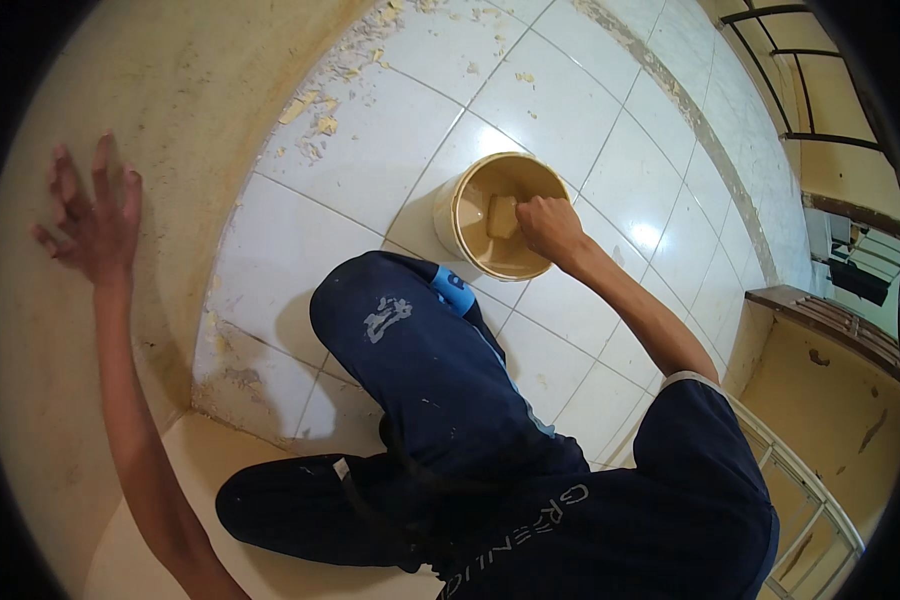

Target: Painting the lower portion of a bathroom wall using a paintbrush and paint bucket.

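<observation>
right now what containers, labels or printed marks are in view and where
Bucket: round, cream-yellow, on the white tiled floor, right hand dipped in holding a tan pad.
Trouser patch: small, blue, at the raised knee.
Shirt print: pale lettering on dark cloth, bottom centre.

White floor tiles (pixel 370 150) — paint flakes (pixel 315 110).

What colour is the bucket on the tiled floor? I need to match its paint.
The bucket is cream-yellow inside and out, seen in the head view.
</observation>
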The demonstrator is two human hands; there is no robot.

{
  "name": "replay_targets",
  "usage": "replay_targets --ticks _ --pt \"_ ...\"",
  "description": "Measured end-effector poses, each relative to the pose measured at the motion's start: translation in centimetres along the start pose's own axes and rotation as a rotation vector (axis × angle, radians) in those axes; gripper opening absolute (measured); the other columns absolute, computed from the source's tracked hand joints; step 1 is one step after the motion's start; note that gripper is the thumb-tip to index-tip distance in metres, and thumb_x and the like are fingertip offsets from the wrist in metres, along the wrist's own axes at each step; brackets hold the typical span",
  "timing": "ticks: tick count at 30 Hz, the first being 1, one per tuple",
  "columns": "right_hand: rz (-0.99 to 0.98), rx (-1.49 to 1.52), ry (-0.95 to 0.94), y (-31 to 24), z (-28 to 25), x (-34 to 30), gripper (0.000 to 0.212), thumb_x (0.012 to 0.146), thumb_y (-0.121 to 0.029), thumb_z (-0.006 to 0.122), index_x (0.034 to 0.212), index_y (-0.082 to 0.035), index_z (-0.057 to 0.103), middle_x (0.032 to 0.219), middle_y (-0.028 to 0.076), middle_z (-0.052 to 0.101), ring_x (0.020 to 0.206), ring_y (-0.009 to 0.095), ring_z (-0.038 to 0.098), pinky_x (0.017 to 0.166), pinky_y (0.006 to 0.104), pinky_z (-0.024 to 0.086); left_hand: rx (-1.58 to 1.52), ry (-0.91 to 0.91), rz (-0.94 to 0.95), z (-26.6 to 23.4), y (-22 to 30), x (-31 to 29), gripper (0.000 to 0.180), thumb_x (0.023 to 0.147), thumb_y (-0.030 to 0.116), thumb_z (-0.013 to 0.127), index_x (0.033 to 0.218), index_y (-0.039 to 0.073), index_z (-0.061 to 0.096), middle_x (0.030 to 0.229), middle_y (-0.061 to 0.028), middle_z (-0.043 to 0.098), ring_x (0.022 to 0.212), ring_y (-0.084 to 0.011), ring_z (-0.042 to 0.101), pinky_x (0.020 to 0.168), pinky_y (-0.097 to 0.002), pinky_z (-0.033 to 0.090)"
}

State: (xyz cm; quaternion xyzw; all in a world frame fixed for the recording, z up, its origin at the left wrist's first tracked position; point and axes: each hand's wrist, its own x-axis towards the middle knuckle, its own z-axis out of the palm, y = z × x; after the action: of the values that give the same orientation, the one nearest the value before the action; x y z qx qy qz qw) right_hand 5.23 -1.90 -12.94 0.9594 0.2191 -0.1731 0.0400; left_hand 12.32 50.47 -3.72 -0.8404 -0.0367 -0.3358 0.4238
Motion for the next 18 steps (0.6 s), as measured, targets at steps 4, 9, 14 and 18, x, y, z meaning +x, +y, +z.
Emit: replay_targets --ticks 4,9,14,18 --pt "-0.026 0.021 -0.003 0.1 -0.8 -0.1 0.011 0.074 -0.008 0.056 0.068 -0.001 0.063 0.062 0.019 0.061 0.055 0.034 0.062 0.05 0.0416 0.049 -0.443 -0.14 0.126 -4.3 -2.5 0.3 0.039 0.08 0.042 0.061 0.118 0.033 0.056 0.143 0.0059 0.035 0.129 -0.0141 0.031 0.109 -0.04 0.012" --pt "-0.109 0.002 -0.05 1.0 -0.8 0.6 0.012 0.074 -0.011 0.057 0.07 -0.002 0.063 0.063 0.018 0.062 0.056 0.033 0.062 0.05 0.0427 0.049 -0.588 0.04 0.17 -7.9 -9.9 3.7 0.031 0.086 0.026 0.058 0.117 0.028 0.057 0.138 0.0051 0.042 0.122 -0.0149 0.04 0.103 -0.0313 0.025" --pt "-0.16 -0.072 -0.057 1.5 -0.5 1.8 0.009 0.07 -0.015 0.062 0.072 -0.007 0.065 0.063 0.014 0.063 0.056 0.029 0.064 0.05 0.0382 0.051 -0.572 0.168 0.173 -8.2 -14.6 6.8 0.033 0.087 0.026 0.057 0.12 0.028 0.055 0.138 0.007 0.042 0.12 -0.0144 0.045 0.105 -0.0324 0.026" --pt "-0.136 -0.073 -0.052 1.8 -0.1 1.6 0.011 0.072 -0.017 0.061 0.071 -0.007 0.065 0.064 0.014 0.063 0.057 0.03 0.064 0.049 0.0387 0.05 -0.178 0.014 0.085 -7.7 -13.9 6.1 0.036 0.09 0.036 0.051 0.126 0.032 0.049 0.14 0.0116 0.039 0.124 -0.0078 0.04 0.108 -0.0318 0.021"
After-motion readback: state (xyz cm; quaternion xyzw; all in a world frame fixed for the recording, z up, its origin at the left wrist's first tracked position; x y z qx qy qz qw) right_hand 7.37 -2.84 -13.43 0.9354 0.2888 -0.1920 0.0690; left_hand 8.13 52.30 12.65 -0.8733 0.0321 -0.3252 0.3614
